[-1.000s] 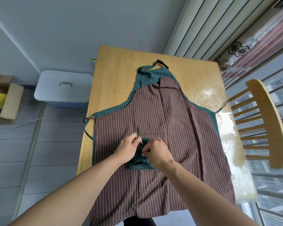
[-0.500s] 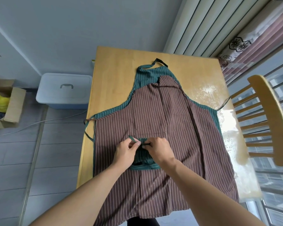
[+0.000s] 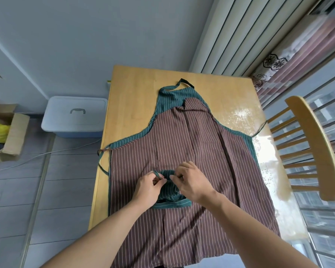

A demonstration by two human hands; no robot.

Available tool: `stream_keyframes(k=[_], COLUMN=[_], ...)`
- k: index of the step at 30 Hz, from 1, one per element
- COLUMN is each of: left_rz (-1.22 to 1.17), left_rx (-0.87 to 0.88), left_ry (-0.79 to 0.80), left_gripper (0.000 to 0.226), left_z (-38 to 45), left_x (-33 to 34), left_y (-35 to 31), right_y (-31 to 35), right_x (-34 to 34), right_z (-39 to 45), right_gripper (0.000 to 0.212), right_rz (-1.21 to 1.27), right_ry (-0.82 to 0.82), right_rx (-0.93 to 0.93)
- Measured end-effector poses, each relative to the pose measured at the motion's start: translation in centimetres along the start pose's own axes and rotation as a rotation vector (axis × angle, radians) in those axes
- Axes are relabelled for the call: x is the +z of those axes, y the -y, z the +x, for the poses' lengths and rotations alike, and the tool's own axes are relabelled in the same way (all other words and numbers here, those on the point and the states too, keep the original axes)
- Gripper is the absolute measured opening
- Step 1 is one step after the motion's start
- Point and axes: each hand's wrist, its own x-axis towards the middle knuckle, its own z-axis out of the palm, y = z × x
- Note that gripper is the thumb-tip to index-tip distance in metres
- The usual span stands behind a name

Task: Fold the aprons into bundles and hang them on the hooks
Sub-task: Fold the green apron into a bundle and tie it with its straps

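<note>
Nearest, the left hand (image 3: 146, 188) and right hand (image 3: 191, 182) meet over a small folded green striped bundle (image 3: 170, 192), each pinching its thin green strap (image 3: 163, 173) between curled fingers. That bundle lies on a brown white-striped apron (image 3: 191, 151), spread flat over a green striped apron (image 3: 172, 97) whose edges and neck loop show around it. Both aprons rest on the light wooden surface (image 3: 133, 97), their hems hanging off its near edge. Farther left on the floor stand a pale blue lidded plastic box (image 3: 75, 115) and an open cardboard carton (image 3: 14, 136); a wooden spindle-back chair (image 3: 313, 144) stands right.
</note>
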Motion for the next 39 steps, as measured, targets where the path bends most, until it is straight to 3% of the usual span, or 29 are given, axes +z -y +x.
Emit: stream_keyframes(k=[3,5,7,12,19,23,27,29,31,33,36,39], left_rz=[-0.01,-0.041,-0.034,0.06,0.125,-0.106,-0.711,-0.866,-0.746,-0.43,-0.051,0.13], left_rx=[-0.024,-0.027,-0.049,-0.202,-0.359,-0.391,-0.462,-0.482,-0.422,-0.295,-0.1,-0.025], left_ry=[-0.003,-0.093,-0.178,-0.101,-0.113,-0.106,-0.057,-0.028,0.01,0.065,0.122,0.141], left_gripper=[0.009,0.009,0.011,0.019,0.017,0.011,0.017,0.017,0.016,0.017,0.023,0.024], left_z=[0.0,-0.2,-0.6,-0.7,0.5,0.6,0.7,0.7,0.9,1.1,1.5,1.2], left_x=[-0.2,-0.4,-0.8,-0.9,-2.2,-2.2,-1.3,-1.1,-1.2,-1.4,-0.7,0.2], left_y=[0.0,0.2,0.8,2.4,3.0,1.3,-1.1,-1.5,-1.5,-1.8,-2.3,-2.7], right_y=[0.1,-0.6,-1.5,-3.2,-4.9,-5.4,-4.9,-4.7,-4.8,-4.9,-4.0,-2.3], right_x=[0.5,1.1,1.9,3.4,4.1,4.7,5.1,5.1,5.1,5.2,4.3,2.8], right_z=[-0.4,-0.6,-1.1,-1.7,-1.9,-2.2,-2.5,-2.7,-3.0,-3.3,-3.6,-3.6], right_gripper=[0.036,0.035,0.035,0.034,0.028,0.028,0.025,0.02,0.015,0.011,0.013,0.021], right_rz=[0.36,0.453,0.378,0.243,0.175,0.245,0.331,0.369,0.38,0.46,0.758,1.069], right_ry=[-0.012,0.009,0.043,0.032,0.025,0.063,0.111,0.106,0.061,-0.023,-0.19,-0.216], right_rx=[0.24,0.395,0.481,0.63,0.77,0.833,0.912,0.926,0.919,0.888,0.799,0.741])
